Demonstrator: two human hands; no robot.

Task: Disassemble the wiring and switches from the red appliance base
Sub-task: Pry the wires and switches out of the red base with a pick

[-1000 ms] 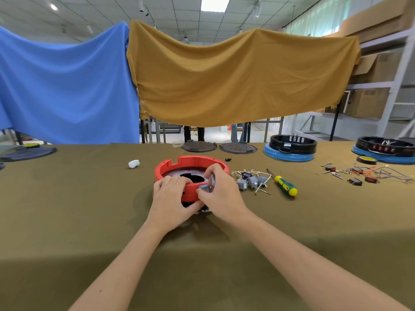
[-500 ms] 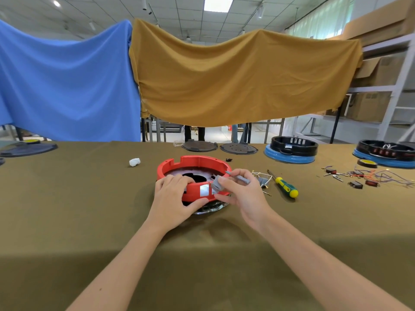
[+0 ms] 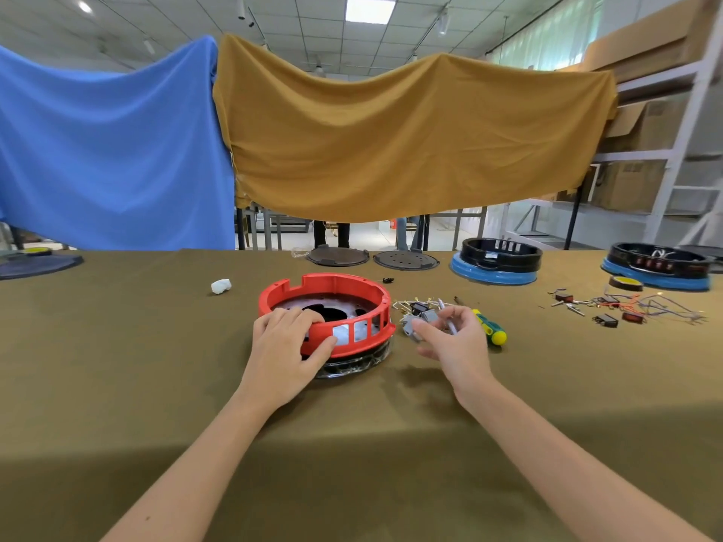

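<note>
The red appliance base (image 3: 344,285) is a round ring with window slots, sitting on the olive cloth at the table's middle. My left hand (image 3: 287,346) grips its near rim, fingers over the top and thumb on the outer wall. My right hand (image 3: 455,340) is just right of the base, pinching a small grey switch (image 3: 410,331) with a thin metal lead sticking up. Behind that hand lies a pile of removed grey and black switches with wires (image 3: 420,309).
A green and yellow screwdriver (image 3: 491,328) lies right of my right hand. Further right are loose wires and switches (image 3: 626,309), a yellow tape roll (image 3: 626,283) and two black-and-blue bases (image 3: 497,262). Two dark discs (image 3: 338,256) and a white wad (image 3: 221,286) lie behind.
My right hand has pulled the grey switch out of the base's near wall and carried it right, toward the pile. My left hand has kept its grip on the rim.
</note>
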